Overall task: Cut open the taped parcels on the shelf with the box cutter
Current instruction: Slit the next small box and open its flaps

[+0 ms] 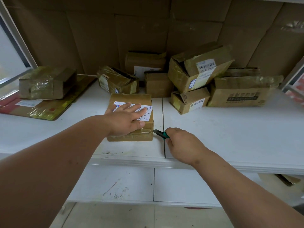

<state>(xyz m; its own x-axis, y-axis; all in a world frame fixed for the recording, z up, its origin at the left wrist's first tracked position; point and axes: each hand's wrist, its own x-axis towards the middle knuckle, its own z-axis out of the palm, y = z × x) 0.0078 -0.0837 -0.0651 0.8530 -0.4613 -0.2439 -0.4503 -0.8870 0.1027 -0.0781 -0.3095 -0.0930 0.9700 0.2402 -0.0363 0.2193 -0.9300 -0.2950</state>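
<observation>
- The step in hand looks like the start of a cut on the small taped parcel [131, 117], which sits near the front edge of the white shelf [230, 134], apart from the other boxes
- The left hand [125, 120] lies flat on the parcel's top, over its white label [144, 112], fingers [139, 111] straight and spread, thumb against the near right edge, pinning it down
- The right hand [181, 142] has its fingers curled round the green-handled box cutter [160, 133], blade tip at the parcel's front right corner, level with the tape band there
- Whether the blade is already in the tape I cannot tell
- Next, I judge, the blade must run along the taped seam toward the left, shallow enough to spare the contents and clear of the left thumb
- Behind stand more parcels: a tilted open box [197, 71] seems already cut, the taped box at far left [46, 83] still looks sealed
</observation>
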